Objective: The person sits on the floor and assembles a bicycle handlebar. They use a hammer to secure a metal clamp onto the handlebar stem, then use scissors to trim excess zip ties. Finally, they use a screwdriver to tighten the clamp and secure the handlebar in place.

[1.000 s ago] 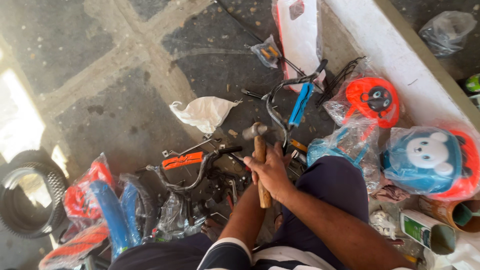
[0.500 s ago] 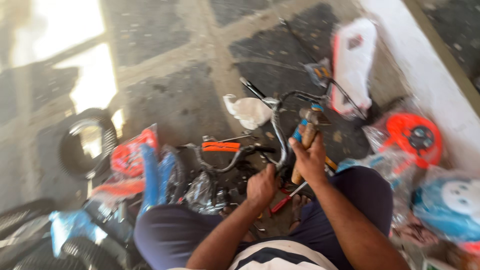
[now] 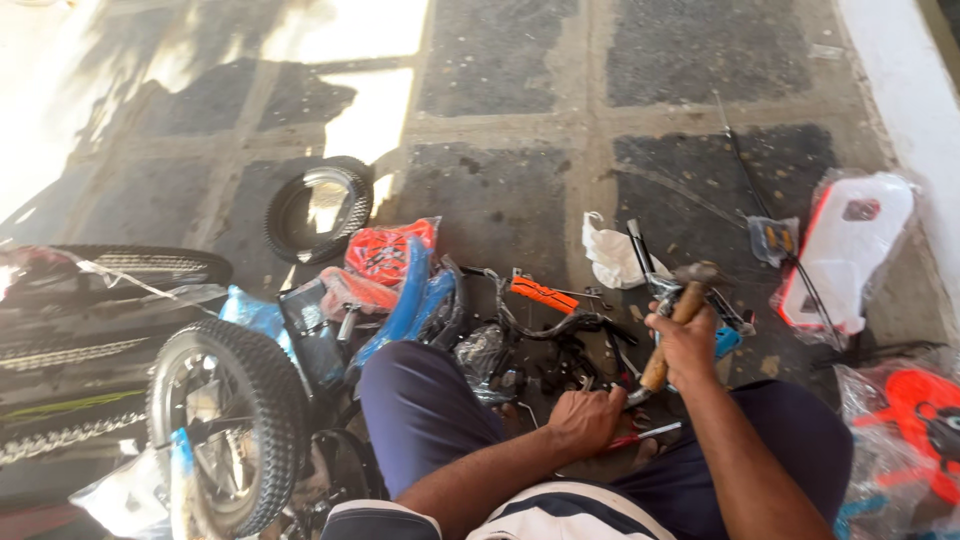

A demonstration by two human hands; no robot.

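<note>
My right hand [image 3: 686,338] grips the wooden handle of a hammer [image 3: 676,317], its metal head raised near the middle right. My left hand [image 3: 585,420] rests low between my knees on small metal parts on the floor, its fingers curled; what it holds is hidden. Just ahead lies a bicycle handlebar [image 3: 548,303] with an orange grip. Blue frame pieces [image 3: 418,298] wrapped in plastic lie to the left of it.
A loose tyre [image 3: 318,208] lies on the stone floor further off. A spoked wheel [image 3: 228,420] stands at my left knee, more tyres [image 3: 90,340] beside it. A crumpled white cloth [image 3: 610,255], a white wrapped panel [image 3: 846,250] and orange wrapped parts [image 3: 915,420] sit to the right.
The view has swung left, bringing the wheels and tyres into sight. My right hand still holds the hammer raised; my left hand has dropped lower onto the parts between my knees.
</note>
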